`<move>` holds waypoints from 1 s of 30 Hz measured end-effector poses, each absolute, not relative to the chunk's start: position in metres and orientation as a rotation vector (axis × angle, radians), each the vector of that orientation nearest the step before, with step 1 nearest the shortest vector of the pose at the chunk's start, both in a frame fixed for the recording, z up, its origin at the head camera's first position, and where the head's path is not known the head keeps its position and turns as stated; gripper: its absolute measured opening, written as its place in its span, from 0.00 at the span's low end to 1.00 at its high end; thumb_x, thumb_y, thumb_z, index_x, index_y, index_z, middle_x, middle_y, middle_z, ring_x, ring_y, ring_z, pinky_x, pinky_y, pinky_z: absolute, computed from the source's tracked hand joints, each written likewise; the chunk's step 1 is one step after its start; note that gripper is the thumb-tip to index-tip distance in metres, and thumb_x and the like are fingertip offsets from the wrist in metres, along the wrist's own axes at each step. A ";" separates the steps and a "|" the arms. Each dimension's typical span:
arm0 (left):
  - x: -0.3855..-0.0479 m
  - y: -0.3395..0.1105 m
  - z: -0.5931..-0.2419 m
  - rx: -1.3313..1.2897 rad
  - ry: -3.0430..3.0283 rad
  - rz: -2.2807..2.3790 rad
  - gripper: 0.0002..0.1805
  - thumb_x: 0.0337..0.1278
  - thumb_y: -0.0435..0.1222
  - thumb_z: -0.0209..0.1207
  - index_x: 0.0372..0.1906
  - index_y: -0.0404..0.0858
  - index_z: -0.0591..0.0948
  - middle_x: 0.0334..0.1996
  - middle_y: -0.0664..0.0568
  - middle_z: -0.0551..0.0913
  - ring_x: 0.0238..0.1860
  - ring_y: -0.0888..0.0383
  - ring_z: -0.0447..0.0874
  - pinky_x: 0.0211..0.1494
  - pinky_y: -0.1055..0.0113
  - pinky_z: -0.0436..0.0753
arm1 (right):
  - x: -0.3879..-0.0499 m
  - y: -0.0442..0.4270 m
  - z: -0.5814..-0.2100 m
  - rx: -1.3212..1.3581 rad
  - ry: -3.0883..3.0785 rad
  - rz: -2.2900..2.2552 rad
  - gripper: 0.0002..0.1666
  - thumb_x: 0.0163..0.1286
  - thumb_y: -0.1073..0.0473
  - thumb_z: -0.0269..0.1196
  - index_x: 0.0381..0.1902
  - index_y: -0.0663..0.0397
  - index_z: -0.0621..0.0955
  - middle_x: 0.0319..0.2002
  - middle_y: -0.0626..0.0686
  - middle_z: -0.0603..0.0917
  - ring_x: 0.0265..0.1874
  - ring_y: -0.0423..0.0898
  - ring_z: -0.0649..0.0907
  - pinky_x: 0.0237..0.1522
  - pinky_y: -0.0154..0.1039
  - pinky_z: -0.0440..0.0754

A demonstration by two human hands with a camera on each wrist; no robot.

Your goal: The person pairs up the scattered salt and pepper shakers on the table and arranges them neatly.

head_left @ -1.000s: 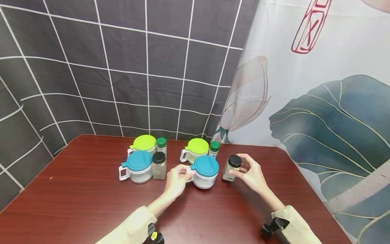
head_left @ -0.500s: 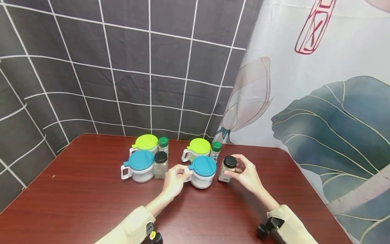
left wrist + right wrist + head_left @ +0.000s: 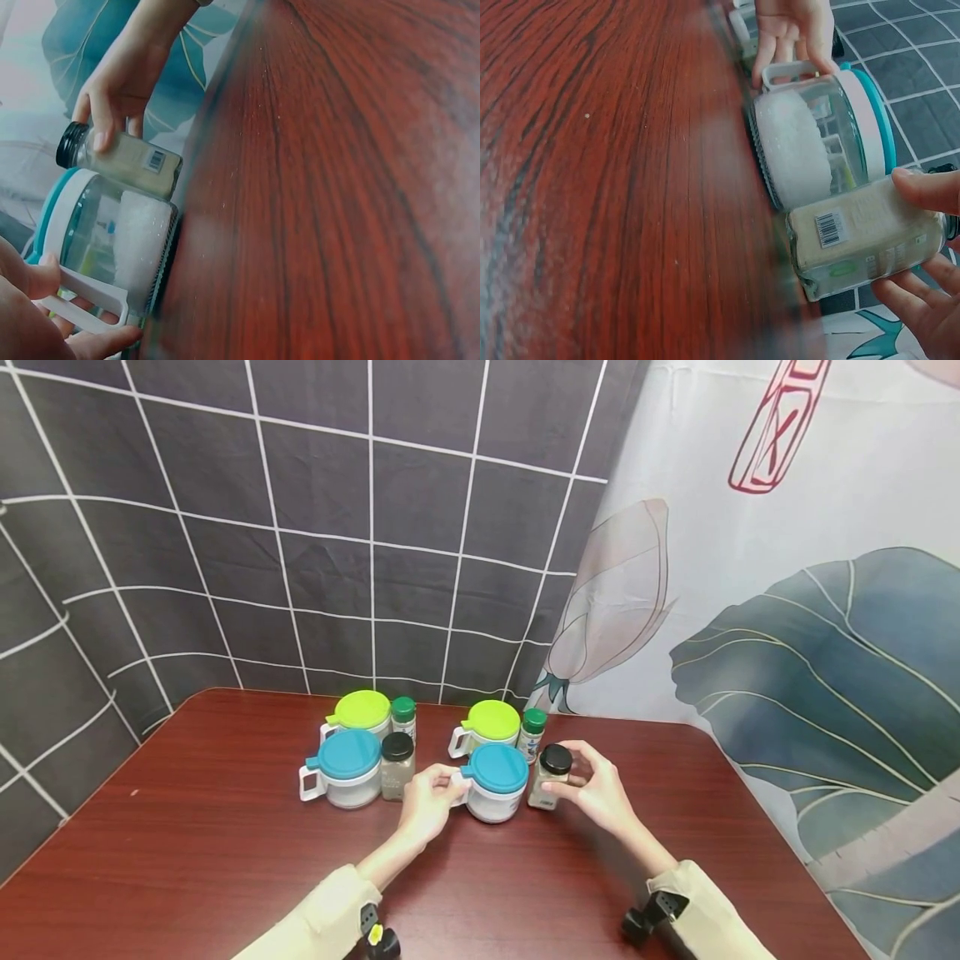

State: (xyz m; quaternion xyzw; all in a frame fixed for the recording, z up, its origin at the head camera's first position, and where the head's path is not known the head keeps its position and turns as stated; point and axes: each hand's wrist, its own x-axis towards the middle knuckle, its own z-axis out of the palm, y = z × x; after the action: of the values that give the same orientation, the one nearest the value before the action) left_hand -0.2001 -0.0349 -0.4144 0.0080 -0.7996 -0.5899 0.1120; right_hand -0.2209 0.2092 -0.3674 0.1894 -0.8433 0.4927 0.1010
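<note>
My left hand (image 3: 426,806) pinches the white handle of a clear seasoning jar (image 3: 495,806) with a blue lid, which stands on the table. White granules fill part of this jar, as the left wrist view shows. In my right hand (image 3: 603,789) is a square glass spice bottle (image 3: 544,792) with a black cap, gripped between thumb and fingers. Pale powder and a barcode label (image 3: 829,229) show on the bottle in the right wrist view. The bottle stands right beside the blue-lidded jar, at or very near touching.
Behind are a green-lidded jar (image 3: 491,720) and a green-capped shaker (image 3: 531,739). To the left stands a similar group: a blue-lidded jar (image 3: 351,789), a green-lidded jar (image 3: 362,710), a black-capped bottle (image 3: 397,772) and a green-capped shaker (image 3: 403,714). A grey grid cloth (image 3: 315,568) hangs behind the table.
My right hand has moved left with the spice bottle, closing the gap to the blue-lidded jar. My left hand keeps its hold on the handle. The head view has shifted slightly.
</note>
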 end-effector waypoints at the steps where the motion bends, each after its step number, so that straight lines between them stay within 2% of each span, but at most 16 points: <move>1: -0.201 -0.035 -0.415 0.024 -2.347 -1.733 0.09 0.54 0.34 0.65 0.39 0.33 0.84 0.35 0.41 0.88 0.40 0.50 0.86 0.44 0.61 0.83 | -0.221 0.209 -0.368 0.561 -2.490 1.463 0.31 0.48 0.70 0.74 0.52 0.64 0.76 0.42 0.62 0.85 0.37 0.30 0.81 0.44 0.40 0.84; 10: -0.203 -0.036 -0.416 0.004 -2.349 -1.714 0.09 0.55 0.33 0.64 0.39 0.32 0.83 0.35 0.41 0.88 0.39 0.50 0.86 0.42 0.64 0.83 | -0.223 0.206 -0.370 0.541 -2.511 1.468 0.31 0.48 0.69 0.74 0.52 0.62 0.77 0.43 0.61 0.85 0.37 0.32 0.82 0.44 0.32 0.82; 14: -0.203 -0.037 -0.414 0.010 -2.361 -1.717 0.09 0.54 0.33 0.64 0.39 0.32 0.83 0.35 0.40 0.88 0.40 0.50 0.86 0.42 0.63 0.82 | -0.224 0.205 -0.372 0.545 -2.516 1.454 0.31 0.48 0.69 0.74 0.52 0.62 0.77 0.43 0.61 0.85 0.38 0.31 0.82 0.44 0.35 0.83; 21: -0.203 -0.038 -0.410 -0.016 -2.393 -1.736 0.10 0.54 0.32 0.64 0.40 0.31 0.82 0.38 0.38 0.87 0.41 0.47 0.86 0.45 0.58 0.83 | -0.225 0.203 -0.373 0.541 -2.523 1.439 0.31 0.49 0.69 0.73 0.52 0.62 0.77 0.44 0.61 0.85 0.39 0.35 0.83 0.47 0.50 0.83; 24: -0.203 -0.039 -0.409 -0.009 -2.407 -1.752 0.09 0.54 0.31 0.63 0.40 0.31 0.81 0.38 0.38 0.86 0.40 0.48 0.86 0.45 0.57 0.83 | -0.228 0.204 -0.376 0.531 -2.530 1.432 0.31 0.49 0.70 0.73 0.53 0.63 0.76 0.44 0.62 0.85 0.40 0.37 0.83 0.47 0.53 0.83; 30: -0.204 -0.038 -0.408 0.007 -2.422 -1.732 0.10 0.55 0.32 0.63 0.41 0.30 0.81 0.39 0.38 0.86 0.40 0.48 0.86 0.45 0.57 0.83 | -0.246 0.212 -0.401 0.537 -2.525 1.424 0.33 0.49 0.66 0.75 0.55 0.55 0.77 0.46 0.58 0.86 0.42 0.38 0.84 0.47 0.46 0.84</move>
State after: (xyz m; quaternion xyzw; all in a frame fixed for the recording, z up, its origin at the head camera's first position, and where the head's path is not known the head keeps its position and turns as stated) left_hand -0.2039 -0.0378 -0.4079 0.0022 -0.8106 -0.5798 0.0819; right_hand -0.2459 0.2123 -0.4007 0.1814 -0.8524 0.4808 0.0965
